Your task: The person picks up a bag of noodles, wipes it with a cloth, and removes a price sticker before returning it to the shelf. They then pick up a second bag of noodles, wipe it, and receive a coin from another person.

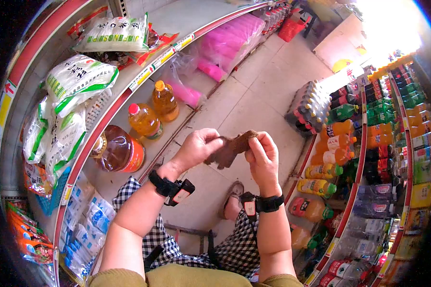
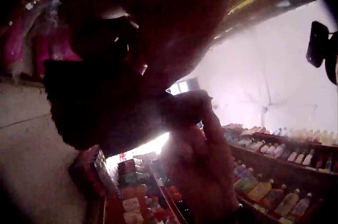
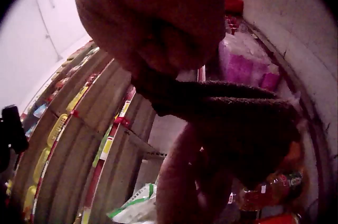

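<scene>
A small brown cloth (image 1: 232, 149) with a fuzzy edge is stretched between both hands, in front of the body and above the tiled floor. My left hand (image 1: 201, 149) pinches its left end between thumb and fingers. At the upper right corner, my right hand (image 1: 264, 160) pinches it with thumb and forefinger. The left wrist view shows the cloth (image 2: 100, 110) dark against the light, hanging below the fingers. In the right wrist view the cloth (image 3: 237, 123) looks folded over, with a layered upper edge.
Left shelves hold white noodle bags (image 1: 79, 81), a large dark oil bottle (image 1: 119, 149) and smaller oil bottles (image 1: 145, 121). Pink packs (image 1: 230, 40) lie farther along. Drink bottles (image 1: 335, 143) line the right shelves, beside a shrink-wrapped bottle pack (image 1: 309, 105). A red bucket (image 1: 292, 29) stands far down the aisle.
</scene>
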